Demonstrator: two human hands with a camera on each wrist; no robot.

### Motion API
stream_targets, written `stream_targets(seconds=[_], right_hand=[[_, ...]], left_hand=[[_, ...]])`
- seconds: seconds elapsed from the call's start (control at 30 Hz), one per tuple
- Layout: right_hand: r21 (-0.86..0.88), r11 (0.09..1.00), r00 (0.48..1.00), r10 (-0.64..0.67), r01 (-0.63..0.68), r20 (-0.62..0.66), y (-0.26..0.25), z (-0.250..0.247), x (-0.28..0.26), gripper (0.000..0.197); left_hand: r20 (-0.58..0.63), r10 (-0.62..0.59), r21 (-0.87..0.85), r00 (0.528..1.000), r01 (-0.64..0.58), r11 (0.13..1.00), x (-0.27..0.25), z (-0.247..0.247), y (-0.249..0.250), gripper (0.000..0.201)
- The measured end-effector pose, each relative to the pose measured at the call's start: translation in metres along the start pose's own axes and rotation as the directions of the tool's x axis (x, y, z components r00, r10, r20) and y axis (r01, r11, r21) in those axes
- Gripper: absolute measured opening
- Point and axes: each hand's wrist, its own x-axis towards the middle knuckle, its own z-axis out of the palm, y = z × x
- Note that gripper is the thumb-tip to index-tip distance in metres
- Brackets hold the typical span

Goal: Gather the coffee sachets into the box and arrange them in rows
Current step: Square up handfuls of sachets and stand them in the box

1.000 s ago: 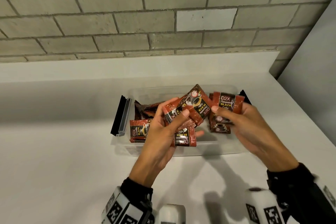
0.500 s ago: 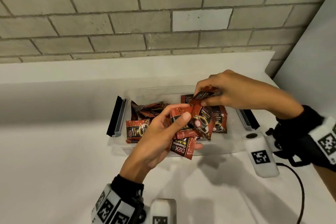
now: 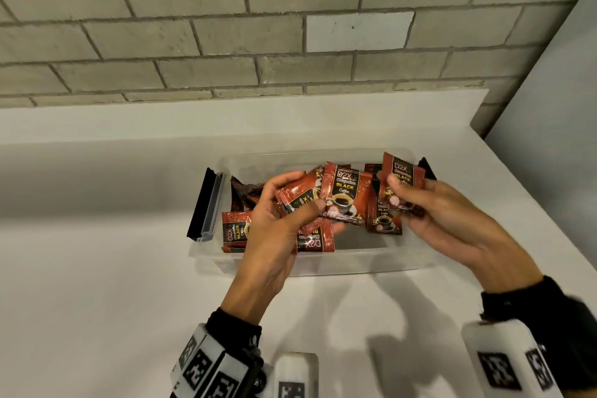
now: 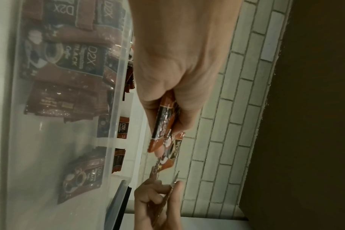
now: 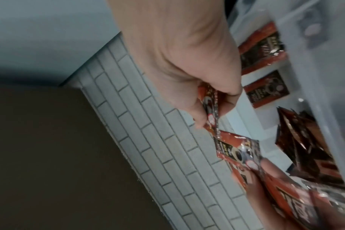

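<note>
While a fan of glossy red-and-black foil coffee sachets (image 3: 342, 194) is pinched in the left hand (image 3: 274, 236) and one in the right hand (image 3: 452, 220) above the clear plastic box (image 3: 323, 263), at twelve o'clock on the white table (image 3: 97, 268), light, slippery packets are judged best gripped by flat faces.

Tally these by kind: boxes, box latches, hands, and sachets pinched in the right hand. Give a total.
Clear box: 1
Black latches: 2
Hands, left hand and right hand: 2
Sachet in right hand: 1
Total: 6
The bunch of sachets in the left hand and those in the box overlap too much to count.
</note>
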Motion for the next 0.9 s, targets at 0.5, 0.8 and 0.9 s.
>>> stream_targets(seconds=[0.5, 0.8, 0.9], right_hand=[[-0.247, 0.967, 0.994, -0.042, 0.066, 0.101, 0.005, 0.002, 0.005, 0.050], [-0.783, 0.569, 0.875, 0.213, 0.251, 0.435, -0.048, 0.018, 0.014, 0.028], [-0.815, 0.516, 0.841, 0.289, 0.265, 0.457, -0.044, 0.024, 0.016, 0.022]], left_hand=[[0.127, -0.075, 0.175, 0.989, 0.052, 0.983, -0.002, -0.005, -0.004, 0.045], [0.234, -0.240, 0.440, 0.942, 0.118, 0.890, 0.001, -0.003, 0.001, 0.056], [0.244, -0.253, 0.438, 0.936, 0.126, 0.890, 0.002, -0.002, 0.003, 0.056]])
